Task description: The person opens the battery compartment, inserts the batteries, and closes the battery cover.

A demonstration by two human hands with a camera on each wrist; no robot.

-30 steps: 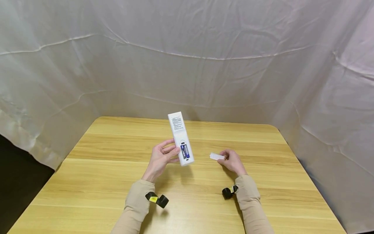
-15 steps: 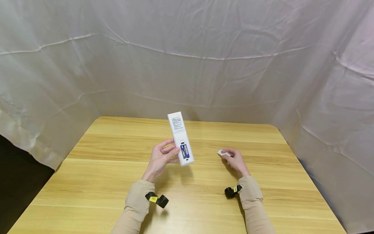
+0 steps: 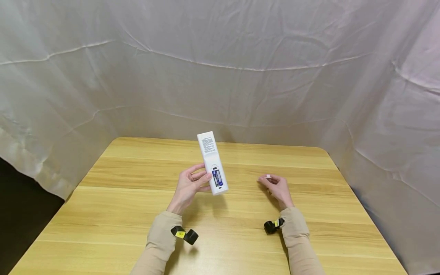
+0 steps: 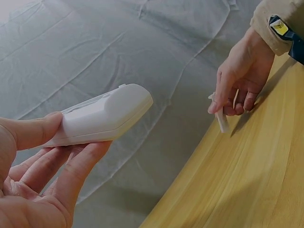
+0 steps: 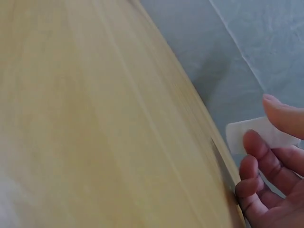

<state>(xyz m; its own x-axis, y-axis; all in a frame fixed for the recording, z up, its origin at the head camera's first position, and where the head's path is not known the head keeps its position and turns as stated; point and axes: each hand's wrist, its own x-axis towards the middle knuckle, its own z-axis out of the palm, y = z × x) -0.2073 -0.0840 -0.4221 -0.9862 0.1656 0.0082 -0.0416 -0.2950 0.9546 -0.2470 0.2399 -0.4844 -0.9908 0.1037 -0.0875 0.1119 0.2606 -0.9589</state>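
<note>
My left hand (image 3: 187, 187) grips a white remote control (image 3: 212, 162) by its side, thumb on the back and fingers underneath. The back of the remote faces me, with a printed label at its top end. Two blue batteries (image 3: 217, 178) lie side by side in the uncovered battery compartment. To the right, my right hand (image 3: 276, 189) pinches a small white battery cover (image 5: 241, 133) between thumb and fingers, low over the table. In the head view the fingers hide most of the cover; the left wrist view shows it (image 4: 221, 119) tilted, pointing down.
A light wooden table (image 3: 137, 236) lies under both hands. Grey cloth (image 3: 220, 76) hangs behind it and along both sides. Each sleeve carries a black wrist camera, one on the left (image 3: 185, 234) and one on the right (image 3: 273, 226).
My right hand has moved slightly right, away from the remote, and turned the battery cover so less of it shows. My left hand and the remote stay in place.
</note>
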